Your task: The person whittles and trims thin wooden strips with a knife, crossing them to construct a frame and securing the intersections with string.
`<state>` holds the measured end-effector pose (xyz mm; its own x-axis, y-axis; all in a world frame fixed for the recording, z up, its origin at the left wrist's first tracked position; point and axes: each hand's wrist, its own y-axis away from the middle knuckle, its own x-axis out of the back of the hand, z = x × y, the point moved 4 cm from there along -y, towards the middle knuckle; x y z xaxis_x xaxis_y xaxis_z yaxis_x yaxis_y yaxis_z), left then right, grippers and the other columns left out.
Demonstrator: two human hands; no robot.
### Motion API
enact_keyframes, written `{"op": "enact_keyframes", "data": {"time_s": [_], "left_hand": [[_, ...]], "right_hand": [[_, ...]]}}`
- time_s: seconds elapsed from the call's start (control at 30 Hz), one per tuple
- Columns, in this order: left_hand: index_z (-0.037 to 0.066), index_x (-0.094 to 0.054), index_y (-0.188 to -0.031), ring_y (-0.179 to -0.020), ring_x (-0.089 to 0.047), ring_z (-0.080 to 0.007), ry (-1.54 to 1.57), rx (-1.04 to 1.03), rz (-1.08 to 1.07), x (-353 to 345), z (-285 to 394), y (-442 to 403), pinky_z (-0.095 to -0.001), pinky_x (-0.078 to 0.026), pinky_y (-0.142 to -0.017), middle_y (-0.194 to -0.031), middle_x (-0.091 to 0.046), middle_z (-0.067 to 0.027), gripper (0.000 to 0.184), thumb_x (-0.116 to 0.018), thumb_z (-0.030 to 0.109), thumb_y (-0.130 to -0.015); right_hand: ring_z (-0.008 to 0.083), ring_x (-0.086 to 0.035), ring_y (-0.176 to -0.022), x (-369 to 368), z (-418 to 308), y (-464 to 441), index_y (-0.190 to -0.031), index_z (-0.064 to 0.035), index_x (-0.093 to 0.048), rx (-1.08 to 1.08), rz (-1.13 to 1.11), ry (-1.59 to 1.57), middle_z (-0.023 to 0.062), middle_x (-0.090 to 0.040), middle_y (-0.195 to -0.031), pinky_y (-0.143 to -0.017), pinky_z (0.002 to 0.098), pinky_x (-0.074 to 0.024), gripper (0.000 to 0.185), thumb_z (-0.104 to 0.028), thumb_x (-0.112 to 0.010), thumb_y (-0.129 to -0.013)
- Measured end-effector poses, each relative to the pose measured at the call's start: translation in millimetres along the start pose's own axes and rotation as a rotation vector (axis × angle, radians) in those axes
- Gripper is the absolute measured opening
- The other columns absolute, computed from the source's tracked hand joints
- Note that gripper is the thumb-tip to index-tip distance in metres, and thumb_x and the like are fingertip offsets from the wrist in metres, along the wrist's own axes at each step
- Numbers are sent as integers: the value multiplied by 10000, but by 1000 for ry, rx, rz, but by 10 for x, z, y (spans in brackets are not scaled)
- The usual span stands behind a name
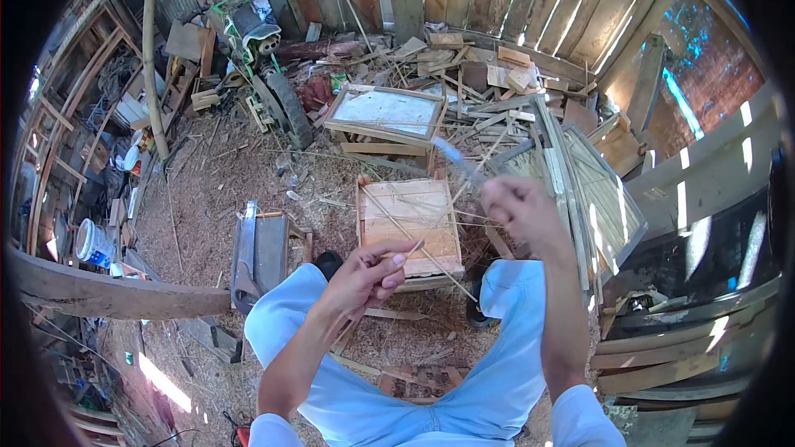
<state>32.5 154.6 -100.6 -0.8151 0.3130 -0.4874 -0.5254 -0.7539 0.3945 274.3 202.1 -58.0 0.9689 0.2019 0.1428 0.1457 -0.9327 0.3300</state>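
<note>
My left hand (370, 273) is closed in a pinch on a thin wooden strip (416, 247), whose short end sticks out past the fingertips. Off to the right and higher, my right hand (519, 209) is wrapped round the handle of a knife. Its pale blade (454, 154) points up and to the left, apart from the strip. Between my knees stands a low wooden box (410, 219) with a light plank top. Thin sticks lie across it, one long and slanting.
A handsaw (245, 261) rests against a small grey-topped stool (272, 248) by my left knee. A framed panel (385, 109) lies ahead, with scrap wood (497, 74) behind it. A motorbike (265, 58) stands back left, window-like frames (600, 199) lean right, and shavings cover the floor.
</note>
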Motion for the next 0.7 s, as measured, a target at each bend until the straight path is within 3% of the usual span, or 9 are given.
{"op": "enact_keyframes", "data": {"time_s": [0.07, 0.13, 0.2, 0.33, 0.4, 0.47, 0.6, 0.63, 0.7], "left_hand": [[96, -555, -1279, -507, -319, -24, 24, 34, -19, 37, -114, -2, -164, -222, -420, -651, -424, 41, 329, -548, 184, -962], [101, -556, -1278, -498, -308, -26, 31, 36, -11, 61, -122, -46, -171, -208, -413, -653, -420, 43, 330, -553, 186, -960], [63, -571, -1233, -509, -338, -30, 46, 19, 9, 62, -49, -56, -165, -232, -404, -639, -420, 27, 288, -554, 126, -952], [64, -573, -1230, -516, -346, -28, 63, 6, -13, 149, -91, -65, -163, -234, -404, -642, -424, 28, 289, -561, 132, -949], [63, -575, -1224, -519, -351, -26, 35, 12, 12, 147, -96, -85, -161, -232, -401, -638, -424, 32, 286, -563, 133, -947], [63, -576, -1223, -520, -348, -27, 18, 1, 24, 94, -29, -95, -161, -229, -403, -639, -424, 32, 285, -564, 137, -948], [112, -570, -1257, -499, -303, -16, -73, -11, 15, 159, -25, -87, -160, -212, -395, -651, -409, 50, 302, -551, 167, -960], [112, -570, -1257, -499, -303, -16, -73, -18, 13, 191, -51, -92, -160, -212, -395, -651, -409, 50, 302, -551, 167, -960], [111, -569, -1259, -508, -308, -15, -75, -22, -14, 180, -94, -90, -158, -221, -400, -651, -402, 50, 302, -548, 168, -963]], "right_hand": [[24, -422, -499, 190, -17, -83, -891, -57, -661, 157, 23, -101, -50, -485, -583, -440, 192, -306, 199, -241, -595, -931], [17, -400, -486, 106, 30, -16, -872, -51, -651, 106, 59, -69, -57, -483, -582, -421, 188, -283, 219, -253, -593, -933], [13, -390, -478, -52, 72, 11, -870, -47, -648, 29, -89, -18, -59, -487, -586, -415, 184, -273, 239, -270, -590, -935], [8, -378, -429, 500, 187, -242, -854, -70, -621, 61, -2, -287, -40, -484, -568, -355, 168, -231, 205, -265, -625, -914], [7, -371, -429, 366, 170, -212, -843, -76, -614, 25, 28, -269, -43, -488, -579, -359, 166, -226, 214, -277, -619, -918], [4, -354, -423, 122, 185, -131, -815, -82, -593, 55, -12, -58, -48, -481, -584, -356, 156, -211, 251, -306, -599, -928], [7, -355, -407, 340, 183, -238, -798, -86, -589, 15, 179, -226, -47, -472, -569, -333, 161, -207, 245, -299, -612, -916], [11, -341, -392, 526, 180, -279, -798, -84, -577, 65, 107, -331, -43, -468, -565, -330, 166, -212, 238, -287, -609, -918], [18, -340, -395, 451, 125, -220, -809, -73, -581, 51, 82, -258, -48, -466, -567, -339, 177, -212, 229, -273, -612, -915]]}}
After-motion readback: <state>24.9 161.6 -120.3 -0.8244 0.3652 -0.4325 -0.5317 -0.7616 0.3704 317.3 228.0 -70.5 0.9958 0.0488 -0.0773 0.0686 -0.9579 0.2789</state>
